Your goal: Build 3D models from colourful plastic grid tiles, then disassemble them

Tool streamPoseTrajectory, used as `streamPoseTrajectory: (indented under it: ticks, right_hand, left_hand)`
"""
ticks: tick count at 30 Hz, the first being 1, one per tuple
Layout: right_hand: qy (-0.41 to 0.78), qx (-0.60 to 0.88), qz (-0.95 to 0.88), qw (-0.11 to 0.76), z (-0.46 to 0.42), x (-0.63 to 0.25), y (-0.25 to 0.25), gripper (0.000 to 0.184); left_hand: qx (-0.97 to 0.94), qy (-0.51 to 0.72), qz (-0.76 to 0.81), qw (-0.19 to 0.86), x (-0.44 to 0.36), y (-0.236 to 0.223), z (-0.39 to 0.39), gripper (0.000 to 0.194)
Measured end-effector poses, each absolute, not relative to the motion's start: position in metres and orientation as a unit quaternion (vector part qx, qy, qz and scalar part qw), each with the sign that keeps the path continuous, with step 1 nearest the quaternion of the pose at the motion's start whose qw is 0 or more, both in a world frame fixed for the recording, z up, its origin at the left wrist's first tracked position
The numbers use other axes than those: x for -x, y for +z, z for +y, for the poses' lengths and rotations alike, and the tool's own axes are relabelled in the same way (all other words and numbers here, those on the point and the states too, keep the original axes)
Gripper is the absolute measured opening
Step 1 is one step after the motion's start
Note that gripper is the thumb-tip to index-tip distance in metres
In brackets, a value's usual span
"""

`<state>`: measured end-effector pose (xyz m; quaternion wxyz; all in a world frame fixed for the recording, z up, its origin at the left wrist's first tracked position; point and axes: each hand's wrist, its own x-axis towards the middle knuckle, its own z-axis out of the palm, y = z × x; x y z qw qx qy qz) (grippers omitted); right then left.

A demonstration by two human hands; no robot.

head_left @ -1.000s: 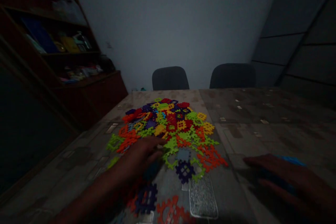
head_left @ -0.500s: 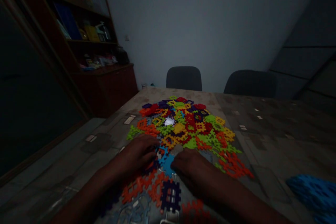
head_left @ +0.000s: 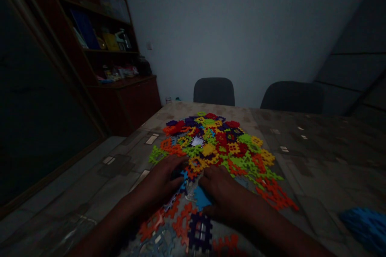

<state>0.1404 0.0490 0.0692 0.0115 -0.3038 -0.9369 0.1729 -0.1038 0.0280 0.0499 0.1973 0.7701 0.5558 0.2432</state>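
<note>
My right hand (head_left: 221,188) is closed on a flat blue interlocking tile (head_left: 201,198), its thumb at the near edge and its fingers over the far side. To the left, my left hand (head_left: 169,176) curls over the pile's near part, with a blue notched piece (head_left: 183,180) at its fingertips; its grip is partly hidden. Closer to me lie a dark purple window-shaped tile (head_left: 200,231), orange notched tiles (head_left: 181,225) and a translucent grey-blue piece (head_left: 158,241). Beyond both hands spreads a heap of red, yellow, green and purple tiles (head_left: 221,138).
The patterned tablecloth (head_left: 301,160) covers a long table. A stack of blue pieces (head_left: 366,227) lies at the right. Two dark chairs (head_left: 214,91) stand behind the far edge. A wooden shelf unit (head_left: 126,100) holds assorted goods at the left.
The right hand has drawn the blue tile away from the blue notched piece by the left hand, leaving a gap between them. The whole view has shifted slightly.
</note>
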Motion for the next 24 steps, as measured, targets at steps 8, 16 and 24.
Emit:
streamPoseTrajectory:
  ticks: [8, 16, 24]
  right_hand:
    - [0.204, 0.33, -0.92, 0.054, 0.038, -0.167, 0.071, 0.038]
    - [0.234, 0.379, -0.894, 0.056, 0.013, -0.205, 0.083, 0.042]
    - [0.237, 0.417, -0.876, 0.046, -0.003, -0.256, 0.06, 0.067]
  left_hand:
    - [-0.703, 0.278, 0.625, 0.198, 0.133, 0.068, 0.038, 0.03]
    - [-0.787, 0.091, 0.591, 0.151, 0.089, 0.061, 0.01, 0.068]
    - [-0.79, 0.158, 0.57, 0.163, 0.087, 0.055, 0.019, 0.053]
